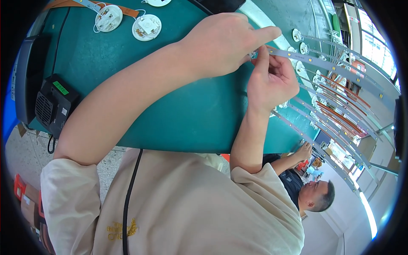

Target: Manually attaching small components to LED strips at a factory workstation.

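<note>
Both of my hands are together above the green table (191, 114). A long, narrow, grey-white LED strip (312, 60) with small yellow chips runs rightward from them. My right hand (274, 80) pinches the near end of this strip between thumb and fingers. Close against it, my left hand (219, 44) has its index finger stretched out over the strip's end, while the other fingers are curled closed. A bit of thin clear or white wire (253, 55) shows between the hands. What the left fingertips grip is hidden.
Round white wired discs (146, 27) lie at the table's far left, near an orange strip (127, 10). A black vented device (55, 104) stands at the left edge. Several LED strips (335, 123) with discs extend off the right side, where a co-worker's hand (304, 151) is.
</note>
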### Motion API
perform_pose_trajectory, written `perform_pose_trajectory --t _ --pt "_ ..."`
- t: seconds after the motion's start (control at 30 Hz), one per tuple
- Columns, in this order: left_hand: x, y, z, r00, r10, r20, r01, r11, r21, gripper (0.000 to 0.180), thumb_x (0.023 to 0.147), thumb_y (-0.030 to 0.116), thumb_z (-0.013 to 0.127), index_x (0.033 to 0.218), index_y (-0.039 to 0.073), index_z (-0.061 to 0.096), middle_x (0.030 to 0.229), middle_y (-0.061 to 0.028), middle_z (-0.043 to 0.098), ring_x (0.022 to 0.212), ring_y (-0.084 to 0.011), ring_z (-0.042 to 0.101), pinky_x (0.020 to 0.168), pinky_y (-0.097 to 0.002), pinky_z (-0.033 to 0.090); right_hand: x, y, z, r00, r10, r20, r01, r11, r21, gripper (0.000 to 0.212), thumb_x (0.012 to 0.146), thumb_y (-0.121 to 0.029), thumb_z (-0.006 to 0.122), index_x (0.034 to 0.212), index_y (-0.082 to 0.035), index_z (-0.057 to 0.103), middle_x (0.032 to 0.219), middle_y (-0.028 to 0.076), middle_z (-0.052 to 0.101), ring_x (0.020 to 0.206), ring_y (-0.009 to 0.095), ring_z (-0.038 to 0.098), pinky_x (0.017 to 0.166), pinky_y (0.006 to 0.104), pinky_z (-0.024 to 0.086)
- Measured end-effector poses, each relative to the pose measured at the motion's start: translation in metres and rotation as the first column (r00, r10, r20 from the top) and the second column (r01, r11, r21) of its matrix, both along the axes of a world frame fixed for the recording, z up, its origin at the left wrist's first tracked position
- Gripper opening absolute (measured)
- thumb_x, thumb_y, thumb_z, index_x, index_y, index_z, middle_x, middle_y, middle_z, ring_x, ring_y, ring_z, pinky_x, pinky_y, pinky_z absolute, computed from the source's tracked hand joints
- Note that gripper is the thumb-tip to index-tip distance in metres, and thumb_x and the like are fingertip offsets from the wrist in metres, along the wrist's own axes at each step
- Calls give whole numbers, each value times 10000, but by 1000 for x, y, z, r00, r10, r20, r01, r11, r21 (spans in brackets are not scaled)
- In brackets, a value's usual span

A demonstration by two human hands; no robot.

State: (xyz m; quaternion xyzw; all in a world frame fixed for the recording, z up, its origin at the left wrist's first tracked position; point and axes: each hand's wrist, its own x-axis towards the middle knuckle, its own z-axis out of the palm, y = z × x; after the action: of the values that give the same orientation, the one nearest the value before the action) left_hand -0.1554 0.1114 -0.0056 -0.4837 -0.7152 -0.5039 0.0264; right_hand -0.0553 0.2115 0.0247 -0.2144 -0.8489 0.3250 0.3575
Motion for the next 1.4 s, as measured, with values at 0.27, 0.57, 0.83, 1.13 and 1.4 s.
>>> perform_pose_trajectory --t 0.27,0.57,0.83,1.13,1.4 --pt "2 0 -1 1000 2 -17 -2 1000 19 547 744 103 742 1265 135 579 754 -131 624 770 -299 647 634 -416 523 2 3 -4 999 29 -20 -29 1000 9 70 795 21 757 791 54 695 693 123 715 585 127 676 554 223 513" --pt "-1 0 -2 1000 -20 3 20 1000 18 531 717 111 767 1227 118 621 761 -137 647 765 -307 659 645 -420 533 2 3 -1 993 113 -29 -115 987 -116 101 852 50 723 833 93 634 784 143 715 636 114 664 589 238 576" --pt "-8 -5 5 997 -75 -24 75 997 6 633 646 95 785 1249 138 597 839 -101 631 802 -274 626 684 -393 522 0 4 -1 995 95 -36 -99 988 -120 114 846 33 743 834 87 644 781 134 714 636 111 650 613 242 546" --pt "-24 -13 18 994 -96 54 62 894 445 619 718 205 658 1294 11 541 1155 -142 615 940 -241 600 749 -315 507 6 11 -5 996 90 -8 -90 995 -49 121 854 -14 750 830 61 658 728 89 700 642 92 640 627 224 513" --pt "-26 -9 20 901 -181 394 -65 841 536 450 875 225 641 1257 5 549 1052 -118 636 836 -154 572 654 -258 477 55 -33 67 982 107 -157 -111 994 -18 50 864 30 714 875 65 681 753 112 704 637 135 660 600 263 547"
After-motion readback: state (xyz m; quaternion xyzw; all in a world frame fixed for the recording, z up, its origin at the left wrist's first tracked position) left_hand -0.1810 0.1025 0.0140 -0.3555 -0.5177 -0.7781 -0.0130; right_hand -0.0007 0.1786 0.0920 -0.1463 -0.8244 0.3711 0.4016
